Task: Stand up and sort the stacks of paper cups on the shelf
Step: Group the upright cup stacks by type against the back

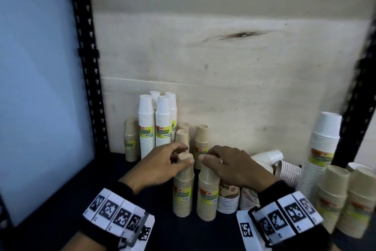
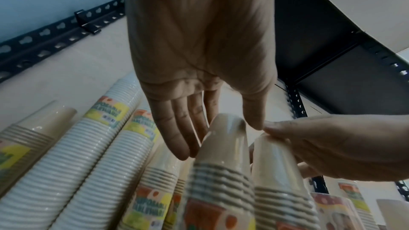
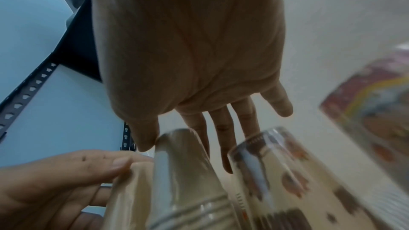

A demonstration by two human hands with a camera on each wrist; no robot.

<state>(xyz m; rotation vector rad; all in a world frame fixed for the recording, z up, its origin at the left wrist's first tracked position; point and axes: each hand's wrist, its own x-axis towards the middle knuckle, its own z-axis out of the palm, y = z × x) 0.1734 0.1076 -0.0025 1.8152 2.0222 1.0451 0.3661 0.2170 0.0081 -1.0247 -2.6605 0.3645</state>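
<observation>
Two wrapped stacks of brown paper cups stand upright side by side at the front centre of the dark shelf [image 1: 160,230]. My left hand [image 1: 186,155] pinches the top of the left brown stack [image 1: 183,191] between thumb and fingers. My right hand [image 1: 210,159] grips the top of the right brown stack [image 1: 207,196] in the same way. The left wrist view shows my left hand [image 2: 221,139] around the left stack's top cup [image 2: 223,151]. In the right wrist view my right hand [image 3: 186,156] closes on the right stack [image 3: 183,172].
Upright white stacks [image 1: 162,126] and brown stacks [image 1: 131,139] stand at the back left. Printed cups [image 1: 226,196] sit behind my right wrist. White stacks [image 1: 289,171] lie on their sides at right, beside a tall white stack [image 1: 323,145] and brown stacks [image 1: 333,189]. Black posts [image 1: 87,57] flank the shelf.
</observation>
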